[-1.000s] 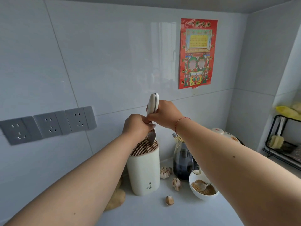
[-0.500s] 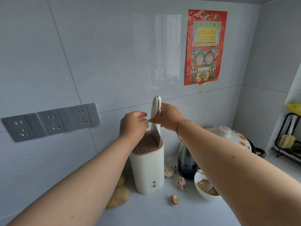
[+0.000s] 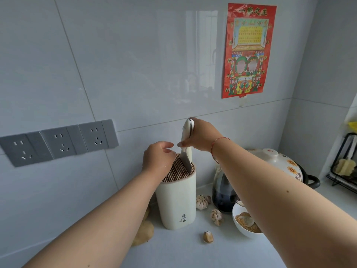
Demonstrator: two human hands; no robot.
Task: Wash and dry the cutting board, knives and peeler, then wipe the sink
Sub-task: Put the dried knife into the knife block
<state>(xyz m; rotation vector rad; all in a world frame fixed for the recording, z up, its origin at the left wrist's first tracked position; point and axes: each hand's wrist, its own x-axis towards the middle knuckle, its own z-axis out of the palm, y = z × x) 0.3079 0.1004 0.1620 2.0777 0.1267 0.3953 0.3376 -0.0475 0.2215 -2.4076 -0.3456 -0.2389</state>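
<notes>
- Counter top, pale grey (image 3: 183, 252), runs back to shiny grey tile walls at the rear & right; bare room w/ no stuff sits near the front, btw the two arms.
- Cream plastic knife holder w/ a brown ribbed slot top (image 3: 176, 200) stands near the back wall, upright.
- Knife w/ a white handle & grey metal blade (image 3: 187, 144) is tip-down in the slot top, on the holder's right side, tilted a bit. Most of the blade is down inside; handle sticks up above.
- Right hand (image 3: 201, 137) grips the white handle, fingers curled round it.
- Left hand (image 3: 157, 158) rests on the holder's top rim, left side. Fingers bend loosely & hold nothing; thumb tip is near the knife, can't tell if it touches.
- Three garlic bulbs (image 3: 202, 202) lie just right of the holder, one nearer the front.
- Lumpy tan ginger root (image 3: 144, 232) lies at the holder's left foot, partly hid by the left arm.
- Dark glass bottle (image 3: 222, 192) stands behind the right arm, dark liquid inside.
- White round bowl (image 3: 239, 226) sits by the bottle w/ brown powder in it & what looks like a spoon.
- White clay pot w/ orange flowers (image 3: 284, 163) sits in the right corner, lid on.
- Black wire rack (image 3: 345, 165) is at the far right edge.
- Grey wall sockets (image 3: 58, 142) are in a row on the left wall; red paper poster (image 3: 249, 49) hangs up high.
</notes>
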